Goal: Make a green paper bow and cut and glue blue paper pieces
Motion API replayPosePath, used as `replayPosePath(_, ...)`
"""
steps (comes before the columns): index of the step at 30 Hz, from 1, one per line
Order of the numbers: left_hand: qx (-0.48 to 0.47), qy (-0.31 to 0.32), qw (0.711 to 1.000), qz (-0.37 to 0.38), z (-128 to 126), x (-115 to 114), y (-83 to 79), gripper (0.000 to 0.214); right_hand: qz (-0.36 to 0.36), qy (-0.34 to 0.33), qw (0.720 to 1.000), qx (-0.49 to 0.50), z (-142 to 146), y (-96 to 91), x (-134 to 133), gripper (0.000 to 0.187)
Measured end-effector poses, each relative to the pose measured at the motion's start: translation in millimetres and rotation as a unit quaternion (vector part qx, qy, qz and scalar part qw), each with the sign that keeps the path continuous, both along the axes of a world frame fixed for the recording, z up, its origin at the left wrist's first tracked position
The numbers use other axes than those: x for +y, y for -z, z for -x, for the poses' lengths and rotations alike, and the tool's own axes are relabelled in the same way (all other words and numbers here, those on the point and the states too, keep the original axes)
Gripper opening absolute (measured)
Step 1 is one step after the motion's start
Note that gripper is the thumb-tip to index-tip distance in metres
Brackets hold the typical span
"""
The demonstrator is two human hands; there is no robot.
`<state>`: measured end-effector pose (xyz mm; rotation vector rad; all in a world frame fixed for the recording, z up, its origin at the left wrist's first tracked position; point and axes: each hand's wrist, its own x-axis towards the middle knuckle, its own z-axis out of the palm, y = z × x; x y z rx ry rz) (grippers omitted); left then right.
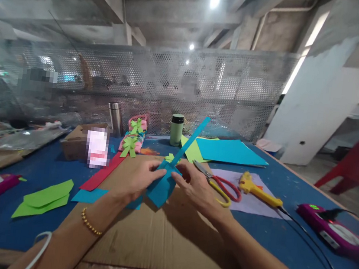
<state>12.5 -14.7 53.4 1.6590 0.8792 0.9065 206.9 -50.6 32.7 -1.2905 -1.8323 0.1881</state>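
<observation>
Between my two hands is a blue folded paper piece [162,189], with a long narrow blue paper strip [192,140] rising from its top up and to the right. My left hand [143,176] pinches its left side, the thumb lying on the front. On the right side, my right hand [194,184] grips it with the thumb on the front face and fingers bent behind. Part of a green paper bow [170,157] shows just behind the piece. Underneath lies a brown cardboard sheet [153,244]. Red and yellow-handled scissors [222,187] rest right beside my right hand.
A yellow glue gun [259,191] lies on lilac paper [245,207]. Blue sheets [230,150], a green jar [176,130], pink pieces with green bows [131,141] and a steel flask [115,118] stand behind. Green paper [45,199], red paper [104,172] and a cardboard box [75,141] are left.
</observation>
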Motion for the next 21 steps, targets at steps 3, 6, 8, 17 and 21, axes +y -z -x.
replayPosePath(3, -0.009, 0.028, 0.999, 0.033, -5, -7, -1.7, 0.032, 0.026, -0.015, 0.999, 0.023, -2, -1.4, 3, 0.012)
replayPosePath(6, -0.003, 0.016, 0.998, 0.056, -5, -8, -4.0, 0.025, 0.059, -0.049, 0.996, 0.052, -4, -4.8, 5, 0.014)
replayPosePath(8, 0.005, 0.003, 0.999, 0.048, -3, -7, -4.5, 0.02, 0.07, -0.066, 0.993, 0.066, -5, -6.4, 6, 0.018)
replayPosePath(17, 0.0, 0.006, 0.998, 0.055, -12, -1, 18.8, 0.023, 0.006, 0.023, 0.991, 0.129, -6, -4.4, 9, 0.027)
replayPosePath(21, 0.007, -0.015, 0.998, 0.053, -14, -2, 19.7, 0.019, -0.088, 0.033, 0.994, 0.053, -4, -5.1, 3, 0.024)
